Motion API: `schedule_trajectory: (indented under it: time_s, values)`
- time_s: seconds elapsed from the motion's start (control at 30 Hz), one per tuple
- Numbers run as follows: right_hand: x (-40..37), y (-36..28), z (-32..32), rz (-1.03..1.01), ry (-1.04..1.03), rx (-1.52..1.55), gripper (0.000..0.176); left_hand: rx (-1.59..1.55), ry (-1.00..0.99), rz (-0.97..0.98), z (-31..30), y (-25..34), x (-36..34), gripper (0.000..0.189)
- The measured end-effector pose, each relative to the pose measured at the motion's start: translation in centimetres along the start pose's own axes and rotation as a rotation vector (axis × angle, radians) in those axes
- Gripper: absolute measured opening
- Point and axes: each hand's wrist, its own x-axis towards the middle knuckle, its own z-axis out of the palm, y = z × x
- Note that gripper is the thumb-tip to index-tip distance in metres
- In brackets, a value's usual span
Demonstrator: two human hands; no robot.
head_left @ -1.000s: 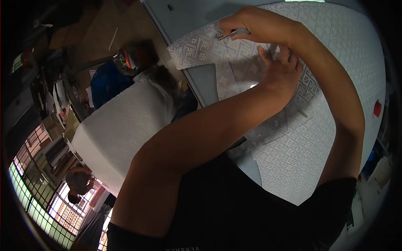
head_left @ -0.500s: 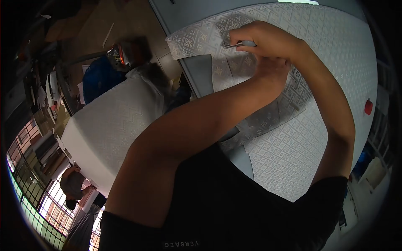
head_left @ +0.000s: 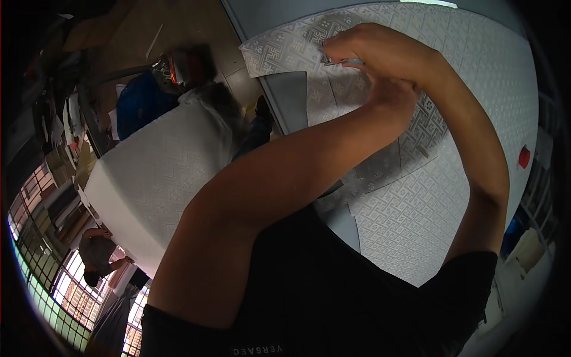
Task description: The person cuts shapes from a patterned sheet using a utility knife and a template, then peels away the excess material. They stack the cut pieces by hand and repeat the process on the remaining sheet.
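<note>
Near the table's far edge, my right hand (head_left: 372,50) is closed round a slim tool (head_left: 355,61) with a thin metallic end pointing left and a pale grey handle. Its exact kind is not clear. Beneath that hand lies pale fabric (head_left: 476,65) with a woven geometric pattern. My left hand (head_left: 395,95) rests on the fabric under the right wrist, its fingers mostly hidden behind the right hand and forearm. Around the left forearm, greyer patterned pieces (head_left: 383,169) with straight edges lie over the paler cloth.
A red object (head_left: 524,157) sits at the fabric's right edge. To the left stands another surface covered in white patterned cloth (head_left: 148,178), with a blue bag-like bundle (head_left: 146,107) behind it. Another person (head_left: 98,256) bends over its far end by barred windows.
The view has shifted slightly. My right hand still grips the tool, whose thin end now shows less beyond the fingers. My left hand stays under the right wrist. The other person's arms have moved.
</note>
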Motion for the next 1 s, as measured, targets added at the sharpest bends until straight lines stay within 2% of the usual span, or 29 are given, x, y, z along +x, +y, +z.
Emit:
schedule_trajectory:
  time_s: [0.07, 0.13, 0.23, 0.3, 0.4, 0.47, 0.53, 0.63, 0.73, 0.8, 0.87, 0.93, 1.0]
  values:
    - [0.0, 0.7, 0.3, -0.037, 0.035, 0.056, 0.016, 0.025, -0.001, 0.000, 0.8, -0.1, 0.2, 0.092]
    - [0.0, 1.1, 0.4, -0.081, 0.069, 0.110, 0.015, -0.019, 0.205, 0.067, 1.6, -0.5, 0.1, 0.092]
    - [-0.1, 1.4, 0.1, -0.056, -0.005, 0.091, 0.017, -0.031, 0.083, 0.041, 1.2, -0.3, 0.0, 0.096]
    - [-0.2, 1.9, 0.4, -0.122, 0.014, 0.130, 0.018, -0.030, 0.101, 0.047, 1.4, -0.3, -0.2, 0.099]
    - [-0.2, 1.8, -0.1, -0.106, -0.035, 0.074, 0.018, -0.005, 0.122, 0.042, 1.4, -0.3, -0.1, 0.102]
    - [-0.3, 2.0, 0.2, -0.136, 0.005, 0.128, 0.017, 0.020, 0.116, 0.033, 0.9, -0.2, -0.2, 0.103]
    - [-0.5, 1.9, 0.2, -0.163, 0.043, 0.181, 0.016, 0.062, 0.047, 0.035, 0.5, -0.1, -0.3, 0.104]
    - [-0.3, 1.3, -0.4, -0.132, 0.031, 0.157, 0.016, 0.131, 0.142, 0.021, 0.7, 0.1, -0.4, 0.104]
    - [0.1, 1.2, -0.5, -0.064, -0.044, 0.102, 0.015, 0.102, 0.054, 0.046, -0.2, 0.0, -0.6, 0.102]
    - [0.2, 1.8, 0.5, -0.215, 0.094, 0.119, 0.014, 0.089, 0.002, 0.052, -0.6, -0.1, -0.4, 0.100]
    - [0.2, 1.7, 0.6, -0.226, 0.098, 0.103, 0.014, 0.079, -0.043, 0.064, -0.5, -0.1, -0.4, 0.099]
    - [0.2, 1.7, 0.4, -0.238, 0.104, 0.082, 0.015, 0.084, 0.065, 0.038, -0.3, 0.1, -0.7, 0.097]
    - [0.3, 1.6, 0.4, -0.253, 0.085, 0.144, 0.015, 0.071, 0.058, 0.049, -0.3, -0.1, -0.7, 0.096]
